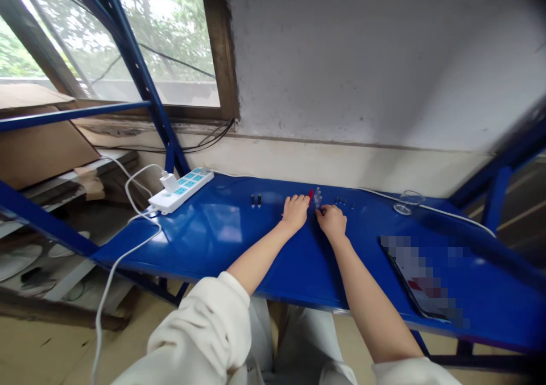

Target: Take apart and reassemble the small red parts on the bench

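Note:
Both my hands rest on a blue metal shelf (222, 231), close together near its back edge. My left hand (295, 211) is curled, its fingertips at a small red piece (311, 194). My right hand (331, 220) is also curled, its fingers at a small clear plastic part (318, 198) next to the red piece. Which hand grips which piece is too small to tell. Two small dark pieces (256, 201) stand left of my left hand. Several more tiny dark pieces (343, 202) lie just right of my right hand.
A white power strip (181, 190) with a plugged-in charger lies at the shelf's left, its white cable (128, 248) hanging off the front. A clear round piece (403, 207) and a thin white cable (447, 211) lie at the right. A blurred flat item (426, 277) lies front right. Blue rack posts frame both sides.

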A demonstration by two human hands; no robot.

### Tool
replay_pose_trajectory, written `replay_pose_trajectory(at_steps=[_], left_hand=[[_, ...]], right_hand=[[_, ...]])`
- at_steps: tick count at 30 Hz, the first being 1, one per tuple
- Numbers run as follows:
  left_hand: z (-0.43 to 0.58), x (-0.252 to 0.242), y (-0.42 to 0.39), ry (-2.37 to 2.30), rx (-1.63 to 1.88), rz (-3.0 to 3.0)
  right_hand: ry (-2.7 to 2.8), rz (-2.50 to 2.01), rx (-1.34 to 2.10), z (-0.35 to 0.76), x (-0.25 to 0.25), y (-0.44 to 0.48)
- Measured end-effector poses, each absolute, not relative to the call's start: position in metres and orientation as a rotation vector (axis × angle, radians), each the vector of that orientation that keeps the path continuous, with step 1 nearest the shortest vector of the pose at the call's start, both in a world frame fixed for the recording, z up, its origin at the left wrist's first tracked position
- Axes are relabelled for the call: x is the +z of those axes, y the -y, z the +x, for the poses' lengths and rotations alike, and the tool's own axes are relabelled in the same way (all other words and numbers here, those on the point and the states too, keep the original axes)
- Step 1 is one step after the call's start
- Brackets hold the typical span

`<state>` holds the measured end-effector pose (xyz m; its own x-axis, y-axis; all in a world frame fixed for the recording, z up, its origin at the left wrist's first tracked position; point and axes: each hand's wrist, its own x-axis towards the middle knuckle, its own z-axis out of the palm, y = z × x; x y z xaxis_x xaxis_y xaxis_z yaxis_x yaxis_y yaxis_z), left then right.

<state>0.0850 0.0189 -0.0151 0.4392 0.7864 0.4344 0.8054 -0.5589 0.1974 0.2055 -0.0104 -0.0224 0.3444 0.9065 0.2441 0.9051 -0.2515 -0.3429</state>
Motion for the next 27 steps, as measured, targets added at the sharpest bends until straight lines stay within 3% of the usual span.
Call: replay_pose_trajectory(at_steps=[5, 13, 27], left_hand=[[0.061, -0.005, -0.014, 1.523, -0.959, -2.634], [0.027, -0.019, 0.0, 1.612, -1.766, -2.568], [0.031, -0.017, 0.008, 1.548, -1.794, -2.546]], right_hand=[[1.566, -2.207, 0.016, 0.204, -0.025, 0.005], [1.472, -2.205, 0.06, 0.205, -0.03, -0.004], [1.558, -2.132, -0.018, 0.197, -0.025, 0.006]])
